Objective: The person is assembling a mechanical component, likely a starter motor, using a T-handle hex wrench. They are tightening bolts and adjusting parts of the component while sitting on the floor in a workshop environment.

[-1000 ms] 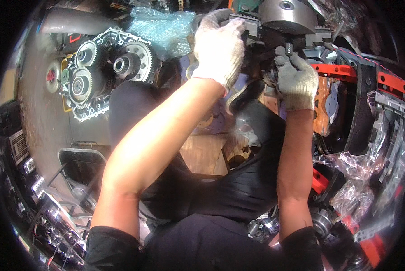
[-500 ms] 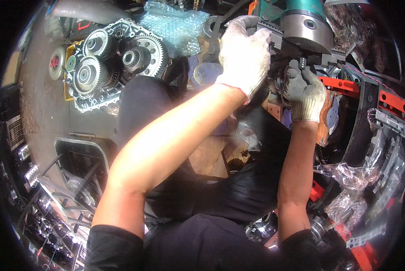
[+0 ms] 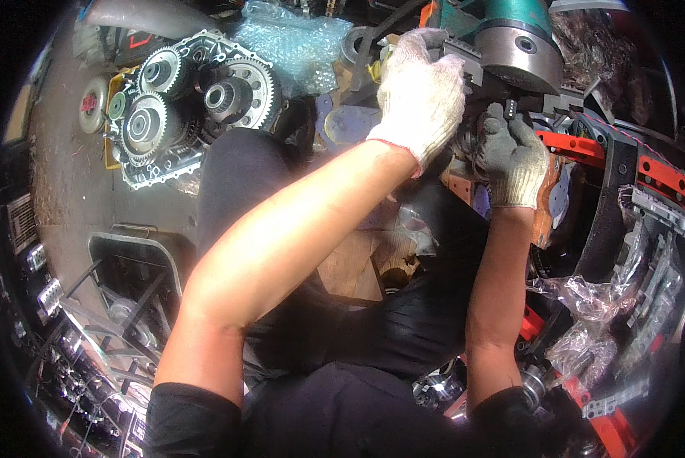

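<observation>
My left hand, in a white knit glove, is closed beside the toothed metal jaw of a green machine with a thick round steel body. Whatever lies in its curled fingers is hidden from view. Lower and to the right, my right hand, in a glove with a grey palm side, has its fingers bent inward below the steel body. Between thumb and fingers a small ribbed dark metal piece sticks up. What lies deeper in that grip cannot be seen.
On the left stands an open gear housing with several gears. Bubble wrap lies behind it, and a dark tray nearer me. Red metal bars and crumpled clear plastic lie at right. Wooden board shows between my legs.
My left hand has shifted slightly right and down beside the jaw, and a bit of yellow now shows to its left. The right hand keeps nearly the same place and grip.
</observation>
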{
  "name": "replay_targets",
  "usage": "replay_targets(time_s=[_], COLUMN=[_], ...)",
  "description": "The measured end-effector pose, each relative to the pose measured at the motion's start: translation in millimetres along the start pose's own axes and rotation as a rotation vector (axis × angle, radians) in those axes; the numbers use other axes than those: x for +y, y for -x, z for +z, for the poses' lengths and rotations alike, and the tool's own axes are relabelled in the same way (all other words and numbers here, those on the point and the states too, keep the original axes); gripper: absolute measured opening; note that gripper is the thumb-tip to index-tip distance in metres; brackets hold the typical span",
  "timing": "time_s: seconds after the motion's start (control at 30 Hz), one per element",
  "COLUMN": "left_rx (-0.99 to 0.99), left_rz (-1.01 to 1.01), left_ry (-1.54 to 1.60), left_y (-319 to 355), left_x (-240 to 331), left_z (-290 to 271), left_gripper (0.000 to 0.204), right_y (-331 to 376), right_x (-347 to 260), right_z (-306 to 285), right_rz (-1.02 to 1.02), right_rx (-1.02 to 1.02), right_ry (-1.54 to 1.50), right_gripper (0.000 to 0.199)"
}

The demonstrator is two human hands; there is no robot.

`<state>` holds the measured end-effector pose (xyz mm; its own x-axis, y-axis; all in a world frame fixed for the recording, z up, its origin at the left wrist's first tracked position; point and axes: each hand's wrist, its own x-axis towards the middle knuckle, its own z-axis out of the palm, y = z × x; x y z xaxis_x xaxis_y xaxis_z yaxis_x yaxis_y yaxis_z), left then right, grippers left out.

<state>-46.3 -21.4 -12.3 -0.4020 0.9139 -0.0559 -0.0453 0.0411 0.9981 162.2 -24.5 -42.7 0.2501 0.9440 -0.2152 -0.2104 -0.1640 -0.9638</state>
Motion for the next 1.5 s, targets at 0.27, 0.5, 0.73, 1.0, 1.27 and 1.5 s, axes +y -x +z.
replay_targets(time_s=[0.27,0.5,0.73,1.0,1.27,1.5], left_rx=[-0.146,-0.237,-0.176,-0.197,-0.18,-0.187], left_rz=[-0.048,-0.194,0.424,-0.195,-0.268,-0.274], left_ry=[-0.019,0.255,-0.243,0.385,0.442,0.379], left_y=[-0.2,-1.5,-10.9,-1.4,-2.7,0.1], left_x=[8.9,8.0,-3.3,3.8,4.3,4.0], left_z=[-12.1,-6.7,-11.9,-1.6,1.1,2.6], left_gripper=[0.04,0.033,0.028,0.026,0.028,0.032], right_y=[-3.4,-2.1,-5.1,-5.2,-7.4,6.2], right_x=[-1.9,-10.1,-6.2,-1.1,-1.2,-16.1], right_z=[-3.4,3.1,2.3,-12.9,-16.8,1.6], right_rz=[-0.15,0.239,0.186,-0.609,-0.686,-0.544], right_rx=[-0.065,-0.011,-0.012,-0.15,-0.127,-0.078], right_ry=[0.393,-0.325,-0.342,1.103,1.247,0.756], right_gripper=[0.017,0.027,0.022,0.02,0.02,0.015])
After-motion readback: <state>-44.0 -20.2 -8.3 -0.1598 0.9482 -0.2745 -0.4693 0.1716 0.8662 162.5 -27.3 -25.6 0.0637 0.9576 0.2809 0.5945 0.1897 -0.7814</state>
